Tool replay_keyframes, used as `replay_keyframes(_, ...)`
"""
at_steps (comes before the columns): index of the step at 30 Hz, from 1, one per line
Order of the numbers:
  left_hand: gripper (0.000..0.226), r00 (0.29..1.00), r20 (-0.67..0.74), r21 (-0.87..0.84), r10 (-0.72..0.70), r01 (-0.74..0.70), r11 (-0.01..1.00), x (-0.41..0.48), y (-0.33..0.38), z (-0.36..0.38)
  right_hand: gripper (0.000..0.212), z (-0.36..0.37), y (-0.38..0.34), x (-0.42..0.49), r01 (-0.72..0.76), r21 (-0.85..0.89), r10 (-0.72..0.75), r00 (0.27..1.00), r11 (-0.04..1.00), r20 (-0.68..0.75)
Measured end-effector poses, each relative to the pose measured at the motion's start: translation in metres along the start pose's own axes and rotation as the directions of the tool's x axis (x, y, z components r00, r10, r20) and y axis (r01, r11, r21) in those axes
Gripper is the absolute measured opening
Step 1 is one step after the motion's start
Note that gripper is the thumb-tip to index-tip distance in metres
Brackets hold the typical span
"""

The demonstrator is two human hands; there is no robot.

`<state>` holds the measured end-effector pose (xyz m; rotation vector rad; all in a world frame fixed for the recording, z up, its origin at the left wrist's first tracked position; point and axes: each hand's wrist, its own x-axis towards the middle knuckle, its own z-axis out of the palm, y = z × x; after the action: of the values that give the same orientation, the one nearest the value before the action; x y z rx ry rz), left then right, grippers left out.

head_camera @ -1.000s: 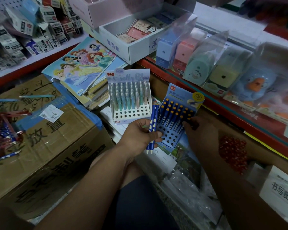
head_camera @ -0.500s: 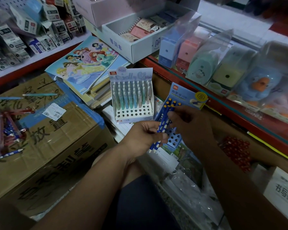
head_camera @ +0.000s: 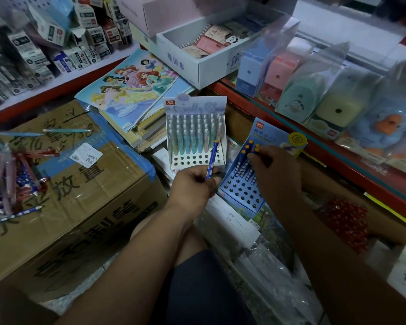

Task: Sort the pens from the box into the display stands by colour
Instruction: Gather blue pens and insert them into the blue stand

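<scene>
My left hand [head_camera: 192, 187] grips one blue pen with white dots [head_camera: 212, 158], its tip pointing up in front of the pastel display stand [head_camera: 196, 165]. That stand holds several rows of pale green and blue pens. To the right leans a blue display stand [head_camera: 240, 195] with several yellow-capped blue pens [head_camera: 244, 158] in its upper holes. My right hand [head_camera: 275, 171] is over this stand, fingertips pinching a blue pen among those in the top rows. Loose red, pink and blue pens [head_camera: 12, 181] lie on a cardboard box [head_camera: 85, 202] at the left.
Princess colouring books [head_camera: 131, 90] are stacked behind the box. An orange shelf [head_camera: 314, 146] on the right carries boxed sharpeners and a white box of notebooks [head_camera: 204, 64]. A red mesh bundle [head_camera: 342, 219] lies at the right. Plastic wrap covers papers below the stands.
My right hand took a blue pen from the bunch in my left hand and carried it to the blue stand's top rows. My left hand now holds a single pen.
</scene>
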<state>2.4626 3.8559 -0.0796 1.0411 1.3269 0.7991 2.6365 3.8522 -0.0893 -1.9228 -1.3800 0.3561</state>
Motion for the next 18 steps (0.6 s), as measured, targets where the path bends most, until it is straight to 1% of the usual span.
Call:
replay_keyframes(3,0.027,1.000,0.020,0.014,-0.001,0.000,1.000,0.000,-0.001,-0.002,0.022,0.007,-0.001,0.001,0.051,-0.030,-0.051,0.999,0.998,0.007)
replay_keyframes(7,0.028,0.999,0.036,0.008,-0.001,0.001,1.000,0.001,-0.001,-0.003,0.022,0.015,0.001,0.002,0.036,-0.042,-0.034,0.999,0.998,0.033)
replay_keyframes(13,0.025,0.999,0.045,-0.036,-0.022,0.024,0.999,0.005,-0.002,-0.005,0.020,0.016,0.001,0.003,0.037,-0.048,-0.038,0.999,0.998,0.000)
replay_keyframes(15,0.024,0.999,0.046,-0.051,-0.027,0.029,0.998,0.006,-0.003,-0.005,0.020,0.018,0.003,0.003,0.047,-0.079,-0.046,0.999,0.996,0.012)
replay_keyframes(18,0.025,0.998,0.056,-0.050,-0.029,0.032,0.998,0.007,-0.004,-0.005,0.023,0.024,0.006,0.005,0.066,-0.169,-0.058,0.997,0.983,0.055)
